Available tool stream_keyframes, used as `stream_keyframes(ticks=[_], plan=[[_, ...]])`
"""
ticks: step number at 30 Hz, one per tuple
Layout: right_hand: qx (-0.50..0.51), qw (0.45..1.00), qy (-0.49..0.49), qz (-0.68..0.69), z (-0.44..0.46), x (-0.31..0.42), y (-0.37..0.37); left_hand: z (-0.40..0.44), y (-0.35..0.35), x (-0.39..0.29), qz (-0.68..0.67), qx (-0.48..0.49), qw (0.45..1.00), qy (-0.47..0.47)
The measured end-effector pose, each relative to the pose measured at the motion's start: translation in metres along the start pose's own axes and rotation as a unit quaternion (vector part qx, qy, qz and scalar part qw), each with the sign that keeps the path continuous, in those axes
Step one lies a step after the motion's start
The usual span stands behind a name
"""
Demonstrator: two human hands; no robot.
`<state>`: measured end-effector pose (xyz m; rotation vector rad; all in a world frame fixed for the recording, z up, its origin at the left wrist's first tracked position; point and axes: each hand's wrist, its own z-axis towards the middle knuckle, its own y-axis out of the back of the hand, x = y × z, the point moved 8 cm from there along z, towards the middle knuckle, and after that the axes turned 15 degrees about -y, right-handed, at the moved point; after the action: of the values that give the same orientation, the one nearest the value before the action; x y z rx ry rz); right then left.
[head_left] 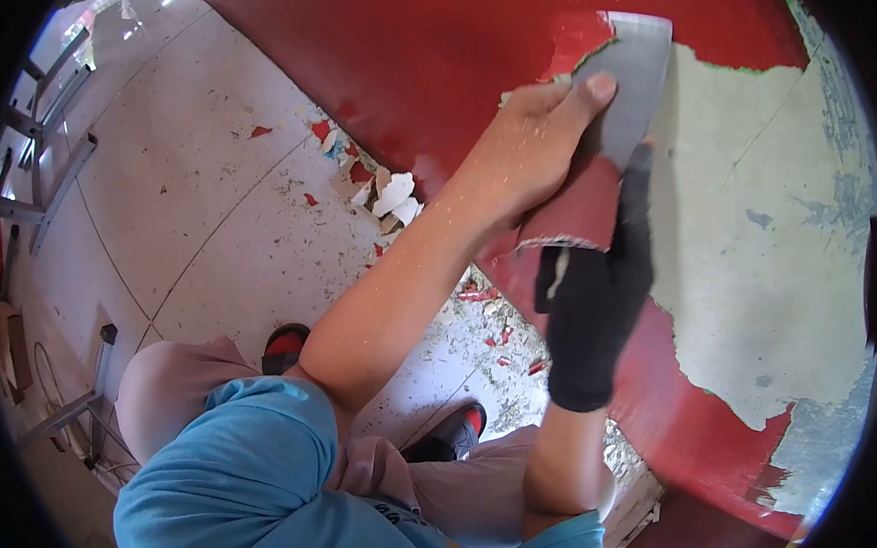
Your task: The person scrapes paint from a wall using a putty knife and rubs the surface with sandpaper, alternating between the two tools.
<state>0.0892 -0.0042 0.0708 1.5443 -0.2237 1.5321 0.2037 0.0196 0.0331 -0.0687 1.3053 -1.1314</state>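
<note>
Left hand and black-gloved right hand both clamped on broad metal scraper, up against red-painted wall.
Bare left thumb presses blade face; right index finger lies along blade edge, handle hidden. Curled red paint flap between hands. Pale bare patch right of blade; paint chips litter tiled floor by wall's base.
</note>
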Motion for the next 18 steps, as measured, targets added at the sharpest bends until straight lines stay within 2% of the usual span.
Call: stream_keyframes(ticks=[1, 3, 4, 6, 7, 8, 10, 12, 14, 16, 18], plan=[[-0.001, 1.0, -0.007, -0.002, -0.003, 0.005, 0.002, -0.003, -0.002, 0.003, -0.002, -0.001, 1.0, 0.007], [0.064, 0.988, -0.074, 0.123, -0.005, 0.008, -0.002, -0.004, 0.0, 0.004, -0.008, -0.06, 0.998, 0.017], [0.061, 0.988, -0.07, 0.126, -0.006, 0.005, 0.0, -0.005, -0.001, 0.004, -0.006, -0.054, 0.998, 0.015], [0.034, 0.999, -0.038, -0.009, -0.011, -0.004, -0.003, -0.012, 0.0, -0.001, -0.007, -0.055, 0.998, -0.018], [0.035, 0.999, -0.032, -0.006, -0.013, -0.005, -0.003, -0.018, -0.005, 0.002, -0.049, -0.05, 0.997, 0.02], [0.021, 0.999, -0.018, -0.044, -0.017, -0.005, -0.002, -0.023, -0.004, 0.003, -0.048, -0.05, 0.997, 0.015], [-0.009, 0.992, 0.009, -0.124, -0.02, -0.002, 0.0, -0.031, -0.01, 0.016, -0.099, -0.004, 0.993, 0.068], [-0.017, 0.993, 0.028, -0.11, -0.013, 0.012, 0.0, -0.031, -0.01, 0.014, -0.138, -0.017, 0.988, 0.064], [-0.021, 0.995, 0.044, -0.087, -0.009, 0.022, -0.005, -0.024, -0.004, 0.001, -0.085, -0.028, 0.995, 0.047], [0.0, 0.999, -0.001, -0.042, 0.0, 0.017, -0.009, -0.015, 0.004, 0.008, -0.078, -0.037, 0.996, 0.03], [0.007, 0.998, 0.029, -0.057, 0.011, 0.026, -0.014, -0.007, 0.009, 0.006, -0.076, -0.04, 0.996, 0.017]])
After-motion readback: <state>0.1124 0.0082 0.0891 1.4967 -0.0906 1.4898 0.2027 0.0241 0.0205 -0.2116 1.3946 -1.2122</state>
